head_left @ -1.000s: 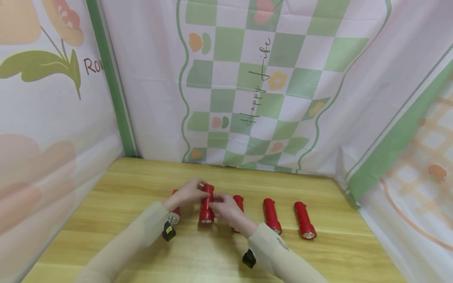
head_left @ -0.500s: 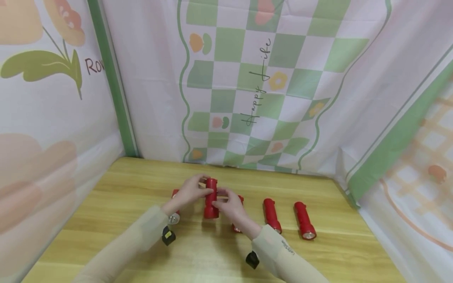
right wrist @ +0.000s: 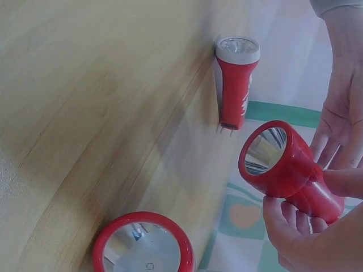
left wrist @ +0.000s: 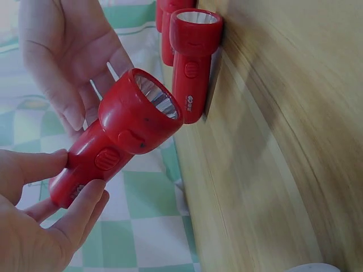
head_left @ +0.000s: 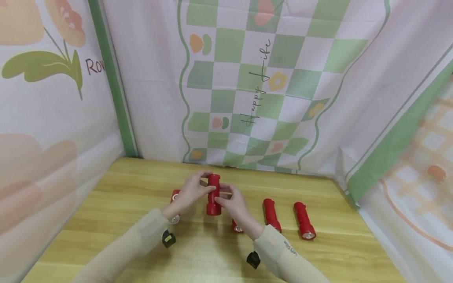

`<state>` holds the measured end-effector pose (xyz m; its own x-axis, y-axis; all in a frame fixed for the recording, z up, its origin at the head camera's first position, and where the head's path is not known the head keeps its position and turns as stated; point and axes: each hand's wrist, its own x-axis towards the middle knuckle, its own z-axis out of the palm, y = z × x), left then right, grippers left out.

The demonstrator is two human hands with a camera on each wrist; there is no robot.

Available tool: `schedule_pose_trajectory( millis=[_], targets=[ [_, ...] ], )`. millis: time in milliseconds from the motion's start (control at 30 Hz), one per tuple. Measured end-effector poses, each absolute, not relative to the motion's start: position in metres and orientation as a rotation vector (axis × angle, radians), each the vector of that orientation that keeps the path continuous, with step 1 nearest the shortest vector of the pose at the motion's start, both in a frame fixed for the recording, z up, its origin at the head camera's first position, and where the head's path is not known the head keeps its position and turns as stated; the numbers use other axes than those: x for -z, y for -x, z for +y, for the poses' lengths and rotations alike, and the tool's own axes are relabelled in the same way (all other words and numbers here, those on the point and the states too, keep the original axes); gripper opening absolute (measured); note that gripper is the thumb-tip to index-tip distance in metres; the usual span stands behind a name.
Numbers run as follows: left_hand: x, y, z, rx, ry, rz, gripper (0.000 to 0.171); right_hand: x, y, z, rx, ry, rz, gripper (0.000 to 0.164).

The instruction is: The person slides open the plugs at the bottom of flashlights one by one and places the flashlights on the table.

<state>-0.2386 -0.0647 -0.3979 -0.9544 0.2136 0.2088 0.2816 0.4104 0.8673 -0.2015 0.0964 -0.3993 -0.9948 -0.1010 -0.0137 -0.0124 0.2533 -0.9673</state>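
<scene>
A red flashlight (head_left: 213,195) is held above the table between both hands. My left hand (head_left: 192,192) pinches its tail half between thumb and fingers, as the left wrist view shows. From the other side my right hand (head_left: 234,202) grips it by the neck and head, the thumb at the neck (right wrist: 306,190). The clear lens (right wrist: 265,150) faces toward me and down; a ribbed switch (left wrist: 106,159) shows on the barrel. Left of it lies a red flashlight with a white head (right wrist: 238,51), partly covered by my left wrist. My right hand and wrist hide most of another red flashlight (head_left: 237,226).
Two more red flashlights, one nearer (head_left: 271,214) and one farther right (head_left: 303,220), lie on the wooden table (head_left: 212,259), heads toward me. A printed curtain (head_left: 247,98) hangs behind the table's back edge. Black wrist cameras hang under both sleeves.
Both hands have lifted the flashlight off the table and carried it slightly right and away from me. The right hand now covers more of the flashlight beneath it. The others have stayed put.
</scene>
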Motion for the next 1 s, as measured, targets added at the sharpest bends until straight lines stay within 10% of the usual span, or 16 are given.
schedule_pose_trajectory(
  millis=[1000],
  targets=[
    [0.38,0.216,-0.066,1.579,0.549,-2.345,0.036,0.401,0.194,0.104,1.928,0.42,2.628,0.049]
  ],
)
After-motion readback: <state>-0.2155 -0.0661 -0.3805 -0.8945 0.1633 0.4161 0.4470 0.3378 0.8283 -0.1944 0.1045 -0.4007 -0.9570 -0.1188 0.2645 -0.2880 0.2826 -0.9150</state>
